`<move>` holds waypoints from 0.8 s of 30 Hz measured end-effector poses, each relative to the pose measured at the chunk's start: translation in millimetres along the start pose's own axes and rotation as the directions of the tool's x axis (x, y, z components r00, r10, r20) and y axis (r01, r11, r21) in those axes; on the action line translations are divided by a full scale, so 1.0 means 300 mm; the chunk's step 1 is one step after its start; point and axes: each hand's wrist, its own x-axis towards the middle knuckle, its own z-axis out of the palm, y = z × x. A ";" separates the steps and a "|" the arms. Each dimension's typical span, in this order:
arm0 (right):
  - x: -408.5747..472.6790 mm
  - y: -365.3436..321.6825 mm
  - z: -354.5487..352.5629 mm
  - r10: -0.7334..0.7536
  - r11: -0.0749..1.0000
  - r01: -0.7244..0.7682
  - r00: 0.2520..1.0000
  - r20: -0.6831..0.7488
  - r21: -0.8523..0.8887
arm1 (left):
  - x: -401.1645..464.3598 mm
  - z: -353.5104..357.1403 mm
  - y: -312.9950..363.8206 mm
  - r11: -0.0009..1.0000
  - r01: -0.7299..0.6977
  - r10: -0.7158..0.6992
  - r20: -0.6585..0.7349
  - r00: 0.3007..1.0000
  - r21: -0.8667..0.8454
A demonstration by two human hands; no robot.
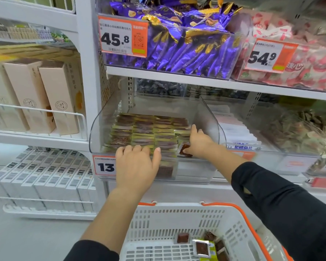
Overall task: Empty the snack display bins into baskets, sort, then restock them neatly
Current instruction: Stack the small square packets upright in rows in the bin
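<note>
- A person stands at a white shop shelf (177, 73), seen from their own head, with both arms reaching forward into a clear plastic bin (97, 129) on the middle level.
- The bin holds neat rows of small flat snack packets (143, 132), gold-edged with dark centres, laid overlapping from the back wall to the front lip. The right end of the bin floor is bare.
- The left hand (136, 164) rests over the bin's front lip, fingers straight and close together, tips lying on the front row of packets. It holds nothing.
- The right hand (198, 141) is inside the bin at the right edge of the rows. Its forefinger points along the packets, and its thumb and lower fingers pinch one loose packet (184, 148) with a dark brown square showing.
- An orange price tag (104, 165) reading "13" sits on the bin's front, partly hidden by the left hand.
- Below the hands, at the bottom edge of the view, is a white basket (177, 223) with orange handles. A few more of the same packets (201, 245) lie on its floor near the right side.
- On the shelf above sit a bin of purple and gold sweets (177, 46), tagged 45.8, and beside it a bin of pink and white packets (309, 66), tagged 54.9.
- To the left, pale boxes (36, 95) stand upright on another rack.
</note>
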 end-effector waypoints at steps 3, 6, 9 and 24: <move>0.005 -0.007 -0.001 0.041 0.995 -0.046 0.998 0.053 0.087 | 0.000 0.001 -0.001 1.000 0.001 -0.001 -0.009 1.000 -0.008; 0.003 -0.009 -0.011 0.041 0.984 -0.046 0.999 0.035 0.174 | 0.000 0.004 0.000 1.000 -0.002 0.001 -0.019 1.000 -0.010; 0.009 -0.001 -0.011 0.040 0.983 -0.039 0.999 -0.006 0.180 | 0.001 0.007 0.001 1.000 0.001 -0.002 -0.027 1.000 -0.005; 0.031 0.002 -0.053 -0.015 1.000 0.016 0.999 -0.049 0.026 | 0.000 0.021 -0.004 1.000 -0.001 0.000 -0.052 0.999 -0.020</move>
